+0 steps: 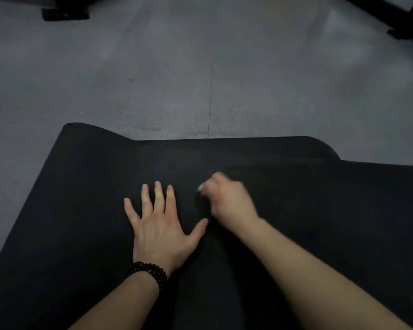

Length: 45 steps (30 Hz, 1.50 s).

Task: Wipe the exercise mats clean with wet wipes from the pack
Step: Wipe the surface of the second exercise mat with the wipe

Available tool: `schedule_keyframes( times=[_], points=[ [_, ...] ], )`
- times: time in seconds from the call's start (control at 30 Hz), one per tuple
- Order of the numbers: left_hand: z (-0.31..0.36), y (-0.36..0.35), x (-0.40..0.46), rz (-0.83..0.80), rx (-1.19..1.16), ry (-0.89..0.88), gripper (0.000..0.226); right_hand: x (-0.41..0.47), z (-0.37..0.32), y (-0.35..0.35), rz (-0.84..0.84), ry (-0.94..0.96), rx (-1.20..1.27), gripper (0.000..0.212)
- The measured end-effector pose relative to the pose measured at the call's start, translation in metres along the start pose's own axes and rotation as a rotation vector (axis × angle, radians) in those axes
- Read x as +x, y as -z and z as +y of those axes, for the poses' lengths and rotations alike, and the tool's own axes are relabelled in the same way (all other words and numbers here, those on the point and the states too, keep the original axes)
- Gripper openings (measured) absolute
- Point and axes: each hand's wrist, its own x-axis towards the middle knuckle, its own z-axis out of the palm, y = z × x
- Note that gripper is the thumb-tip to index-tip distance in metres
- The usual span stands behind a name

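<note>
Across the lower half of the view, from eight o'clock round to four, lies the black rubbery exercise mat (81,210), flat on the grey speckled gym floor (177,79). Its far short edge faces twelve o'clock, so the long axis runs six to twelve, toward and away from the person. Its far right corner at two o'clock curls up a little, and a second dark mat edge (391,177) shows beside it at three. No writing or brand can be read on it. At eleven and one o'clock, black equipment feet (66,14) stand on the floor. The left hand (157,225) is spread flat, fingers straight, pressing the mat at centre, a black beaded bracelet (148,272) on its wrist. The right hand (227,198), blurred, is curled, pinching a small white wet wipe (201,187) against the mat.
</note>
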Motion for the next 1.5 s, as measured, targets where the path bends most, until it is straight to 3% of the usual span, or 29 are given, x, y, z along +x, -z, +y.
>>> schedule_keyframes(
  times=[0.07, 0.1, 0.23, 0.3, 0.37, 0.43, 0.5, 0.6, 0.7, 0.77, 0.87, 0.93, 1.07, 1.13, 1.27, 1.37, 1.5],
  points=[
    [0.001, 0.000, 0.000, -0.043, 0.001, -0.014, 0.107, -0.006, -0.016, -0.008, -0.145, 0.196, -0.015, 0.025],
    [0.002, 0.001, 0.002, -0.062, 0.001, -0.019, 0.105, -0.001, -0.011, -0.006, -0.111, 0.192, -0.032, 0.023],
    [-0.027, 0.014, 0.014, -0.020, -0.024, -0.147, 0.091, 0.024, 0.041, 0.009, 0.117, -0.339, -0.101, 0.013],
    [-0.053, 0.018, 0.023, 0.020, -0.006, -0.268, 0.083, 0.031, 0.030, 0.004, 0.177, -0.419, -0.072, 0.012],
    [-0.069, 0.016, 0.026, 0.059, -0.011, -0.337, 0.072, 0.032, -0.011, -0.008, 0.113, -0.218, -0.010, 0.020],
    [-0.071, 0.011, 0.027, 0.088, -0.047, -0.348, 0.065, 0.027, -0.045, -0.021, -0.077, 0.041, 0.025, 0.019],
    [-0.072, 0.006, 0.028, 0.092, 0.000, -0.358, 0.067, 0.032, -0.045, -0.023, -0.087, 0.104, 0.003, 0.018],
    [-0.075, 0.009, 0.029, 0.092, 0.037, -0.236, 0.084, 0.046, -0.004, -0.014, 0.108, -0.198, -0.026, 0.020],
    [-0.073, 0.008, 0.031, 0.029, 0.085, -0.165, 0.097, 0.055, 0.008, -0.009, 0.165, -0.408, -0.053, 0.015],
    [-0.073, 0.006, 0.031, 0.016, 0.095, -0.167, 0.098, 0.056, -0.016, -0.015, 0.166, -0.334, -0.007, 0.017],
    [-0.073, 0.004, 0.033, 0.019, 0.094, -0.170, 0.097, 0.050, -0.057, -0.027, -0.036, 0.005, 0.001, 0.018],
    [-0.073, 0.003, 0.033, 0.015, 0.096, -0.179, 0.097, 0.050, -0.055, -0.023, -0.107, 0.082, -0.039, 0.019],
    [-0.072, 0.005, 0.033, 0.007, 0.099, -0.176, 0.100, 0.060, 0.002, -0.007, 0.123, -0.340, -0.088, 0.015],
    [-0.073, 0.005, 0.032, 0.006, 0.096, -0.177, 0.101, 0.059, 0.001, -0.008, 0.147, -0.419, -0.100, 0.015],
    [-0.073, 0.008, 0.032, 0.001, 0.097, -0.171, 0.101, 0.049, -0.028, -0.021, 0.196, -0.333, -0.099, 0.023],
    [-0.072, 0.008, 0.033, -0.004, 0.087, -0.180, 0.098, 0.055, -0.036, -0.018, 0.164, -0.365, -0.089, 0.014],
    [-0.074, 0.005, 0.031, -0.020, 0.073, -0.199, 0.094, 0.057, -0.069, -0.025, -0.119, 0.066, -0.112, 0.027]
  ],
)
